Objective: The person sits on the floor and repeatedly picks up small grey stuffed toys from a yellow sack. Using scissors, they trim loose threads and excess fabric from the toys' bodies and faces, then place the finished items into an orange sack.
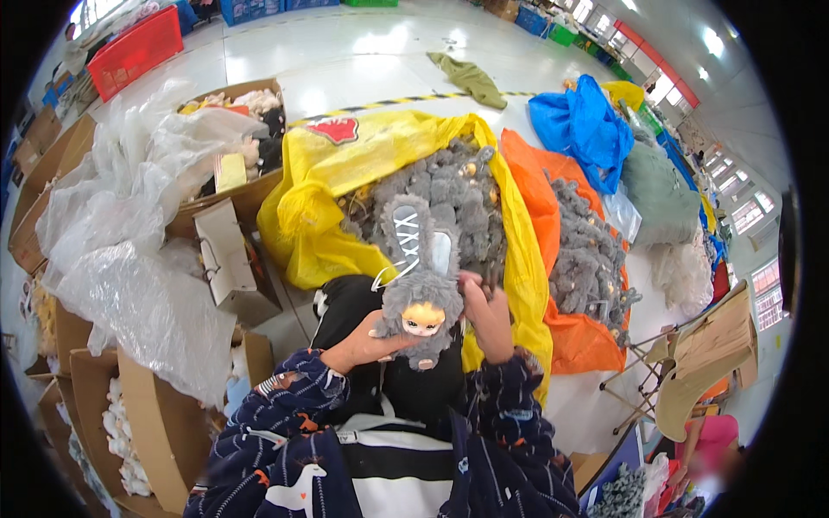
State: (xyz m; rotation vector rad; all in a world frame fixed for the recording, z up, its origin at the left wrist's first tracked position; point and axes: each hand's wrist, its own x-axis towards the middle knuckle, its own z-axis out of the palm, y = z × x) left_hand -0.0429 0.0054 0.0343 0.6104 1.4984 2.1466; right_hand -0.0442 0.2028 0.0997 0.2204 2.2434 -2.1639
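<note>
Above my lap is a grey plush bunny doll (397, 298) with a small doll face, upright and facing me. Its two long ears point away from me; white lacing crosses one, and a pale patch lines the other. My left hand (367, 344) grips the doll's lower body from the left side. At the doll's right side, my right hand (486, 315) has its fingers bent and pinched by the fur near the head; what lies between them is too small to make out. Just beyond, a yellow sack (324, 186) lies open, full of similar grey plush pieces (462, 194).
An orange sack (570, 337) of grey plush stands to the right, with a blue bag (583, 121) behind it. Cardboard boxes (160, 414) and clear plastic sheeting (147, 259) crowd the left. A folding chair (704, 345) is at the right. A red bin (134, 52) sits far left.
</note>
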